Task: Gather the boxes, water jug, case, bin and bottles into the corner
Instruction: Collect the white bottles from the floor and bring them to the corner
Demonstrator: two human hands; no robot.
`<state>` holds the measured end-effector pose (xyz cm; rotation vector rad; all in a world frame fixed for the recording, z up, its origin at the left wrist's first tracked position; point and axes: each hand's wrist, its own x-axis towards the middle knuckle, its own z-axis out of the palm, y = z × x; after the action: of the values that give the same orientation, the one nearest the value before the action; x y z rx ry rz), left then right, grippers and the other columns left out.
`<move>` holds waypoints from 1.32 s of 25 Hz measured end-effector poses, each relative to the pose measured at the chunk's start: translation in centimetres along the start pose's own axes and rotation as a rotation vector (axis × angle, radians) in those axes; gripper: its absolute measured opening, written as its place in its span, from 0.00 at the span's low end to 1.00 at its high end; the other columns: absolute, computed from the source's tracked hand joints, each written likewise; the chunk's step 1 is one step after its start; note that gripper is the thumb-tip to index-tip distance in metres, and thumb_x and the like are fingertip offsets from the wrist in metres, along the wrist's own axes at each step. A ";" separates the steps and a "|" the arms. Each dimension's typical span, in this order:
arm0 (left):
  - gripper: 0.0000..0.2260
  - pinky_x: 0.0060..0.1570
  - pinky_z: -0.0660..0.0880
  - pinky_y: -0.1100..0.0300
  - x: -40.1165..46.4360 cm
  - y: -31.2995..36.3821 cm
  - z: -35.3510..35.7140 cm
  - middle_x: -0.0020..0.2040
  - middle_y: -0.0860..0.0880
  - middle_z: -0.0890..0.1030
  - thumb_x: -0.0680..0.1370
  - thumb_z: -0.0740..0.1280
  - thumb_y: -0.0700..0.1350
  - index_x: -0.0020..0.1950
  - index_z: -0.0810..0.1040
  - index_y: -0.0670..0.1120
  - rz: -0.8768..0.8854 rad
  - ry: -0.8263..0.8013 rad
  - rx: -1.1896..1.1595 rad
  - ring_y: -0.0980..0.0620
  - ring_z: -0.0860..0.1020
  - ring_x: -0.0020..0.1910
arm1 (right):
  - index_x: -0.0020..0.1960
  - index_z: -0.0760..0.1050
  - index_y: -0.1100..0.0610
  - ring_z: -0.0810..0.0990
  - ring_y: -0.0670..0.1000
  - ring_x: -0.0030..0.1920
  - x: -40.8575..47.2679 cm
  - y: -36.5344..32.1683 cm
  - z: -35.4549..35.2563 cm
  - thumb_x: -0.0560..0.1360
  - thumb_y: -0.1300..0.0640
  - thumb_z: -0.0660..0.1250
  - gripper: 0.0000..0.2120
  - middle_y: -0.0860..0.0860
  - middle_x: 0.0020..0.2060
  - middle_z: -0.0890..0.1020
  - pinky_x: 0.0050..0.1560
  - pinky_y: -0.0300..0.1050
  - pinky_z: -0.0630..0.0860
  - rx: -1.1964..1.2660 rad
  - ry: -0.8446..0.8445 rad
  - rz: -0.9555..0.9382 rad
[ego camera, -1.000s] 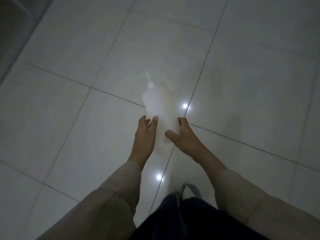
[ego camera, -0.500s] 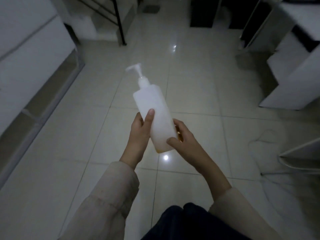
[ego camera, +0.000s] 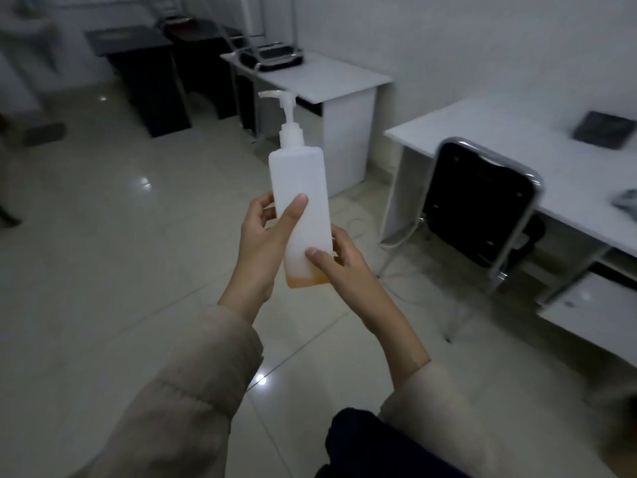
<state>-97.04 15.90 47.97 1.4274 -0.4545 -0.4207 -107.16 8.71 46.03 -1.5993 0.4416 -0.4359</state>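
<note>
A white pump bottle [ego camera: 299, 188] with a thin layer of orange liquid at its bottom stands upright in the air in front of me. My left hand [ego camera: 262, 243] grips its left side, thumb across the front and fingers behind. My right hand [ego camera: 341, 270] holds the lower right part, thumb on the front near the base. Both sleeves are beige. No other task object shows in this view.
A black chair [ego camera: 477, 208] is tucked under a white desk [ego camera: 510, 150] at right. Another white desk [ego camera: 320, 77] with a dark item stands behind the bottle. Dark tables [ego camera: 138, 63] sit at the back left. Glossy tiled floor [ego camera: 103, 270] spreads to the left.
Both hands lifted the bottle off the floor and brought it upright, higher in front of me. My view rose from the floor to the room with desks and a chair.
</note>
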 end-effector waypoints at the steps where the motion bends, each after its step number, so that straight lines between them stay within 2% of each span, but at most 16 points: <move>1: 0.23 0.48 0.80 0.53 -1.1 0.2 2.3 0.59 0.47 0.77 0.71 0.69 0.54 0.63 0.69 0.48 -0.010 -0.075 -0.014 0.50 0.80 0.52 | 0.68 0.62 0.49 0.76 0.41 0.53 -1.8 -0.1 -1.8 0.76 0.51 0.62 0.22 0.47 0.59 0.74 0.43 0.30 0.77 0.021 0.087 0.006; 6: 0.30 0.49 0.79 0.51 -7.8 0.7 14.5 0.58 0.47 0.78 0.64 0.72 0.57 0.62 0.70 0.47 -0.057 -0.455 -0.066 0.49 0.80 0.53 | 0.67 0.65 0.52 0.77 0.41 0.53 -11.8 -0.5 -10.9 0.76 0.49 0.63 0.21 0.47 0.59 0.75 0.42 0.28 0.76 0.075 0.498 0.000; 9: 0.30 0.50 0.79 0.51 -14.6 0.6 23.2 0.58 0.47 0.79 0.65 0.74 0.56 0.62 0.71 0.47 -0.095 -0.714 -0.061 0.48 0.80 0.54 | 0.66 0.66 0.53 0.78 0.42 0.53 -20.2 -0.6 -17.1 0.76 0.49 0.63 0.20 0.47 0.57 0.76 0.43 0.29 0.77 0.093 0.766 -0.034; 14: 0.27 0.45 0.79 0.56 -28.5 0.4 35.0 0.58 0.46 0.79 0.66 0.71 0.53 0.61 0.71 0.47 -0.123 -1.008 -0.109 0.48 0.80 0.52 | 0.65 0.66 0.53 0.78 0.43 0.53 -35.0 0.0 -25.8 0.75 0.48 0.63 0.21 0.50 0.57 0.77 0.41 0.30 0.77 0.080 1.073 -0.011; 17: 0.30 0.44 0.78 0.56 -37.0 -0.3 40.9 0.59 0.47 0.78 0.63 0.71 0.56 0.63 0.70 0.49 -0.153 -1.127 -0.122 0.49 0.80 0.52 | 0.64 0.67 0.53 0.78 0.42 0.52 -43.8 0.5 -30.6 0.75 0.48 0.63 0.20 0.50 0.57 0.77 0.41 0.30 0.76 0.067 1.196 0.016; 21: 0.31 0.53 0.77 0.49 -47.1 -1.6 47.9 0.59 0.51 0.76 0.61 0.69 0.60 0.62 0.68 0.54 -0.168 -1.275 -0.064 0.50 0.77 0.56 | 0.67 0.65 0.50 0.78 0.44 0.55 -54.2 1.4 -36.6 0.75 0.46 0.61 0.21 0.48 0.59 0.77 0.46 0.33 0.78 0.010 1.319 0.052; 23: 0.31 0.54 0.77 0.48 -50.8 -2.2 51.2 0.60 0.51 0.75 0.61 0.70 0.59 0.62 0.67 0.54 -0.190 -1.351 -0.030 0.49 0.76 0.56 | 0.65 0.66 0.50 0.78 0.41 0.52 -58.3 1.6 -38.9 0.77 0.48 0.60 0.17 0.46 0.56 0.77 0.43 0.32 0.77 0.013 1.380 0.057; 26: 0.27 0.46 0.76 0.57 -55.2 -3.1 55.7 0.59 0.50 0.74 0.67 0.72 0.52 0.62 0.67 0.51 -0.173 -1.454 0.006 0.53 0.76 0.54 | 0.65 0.67 0.51 0.79 0.35 0.46 -63.4 1.9 -42.4 0.79 0.54 0.58 0.15 0.43 0.52 0.77 0.38 0.28 0.76 0.025 1.444 0.065; 30: 0.24 0.37 0.71 0.69 -59.2 -5.5 62.8 0.56 0.51 0.71 0.70 0.73 0.43 0.60 0.65 0.50 -0.028 -1.589 0.134 0.60 0.73 0.49 | 0.66 0.68 0.53 0.78 0.43 0.52 -69.0 2.1 -49.9 0.78 0.56 0.59 0.16 0.50 0.58 0.77 0.41 0.33 0.78 0.000 1.518 0.068; 33: 0.24 0.36 0.72 0.68 -61.4 -7.3 69.7 0.56 0.51 0.71 0.70 0.73 0.42 0.60 0.64 0.51 0.009 -1.636 0.198 0.60 0.72 0.48 | 0.65 0.69 0.51 0.78 0.43 0.53 -72.3 1.3 -58.0 0.77 0.56 0.61 0.16 0.49 0.58 0.77 0.45 0.34 0.76 -0.127 1.547 0.065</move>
<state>-186.27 -10.52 43.80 0.9690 -1.8180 -1.5486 -199.13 -2.54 47.65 -1.0650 1.6680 -1.5929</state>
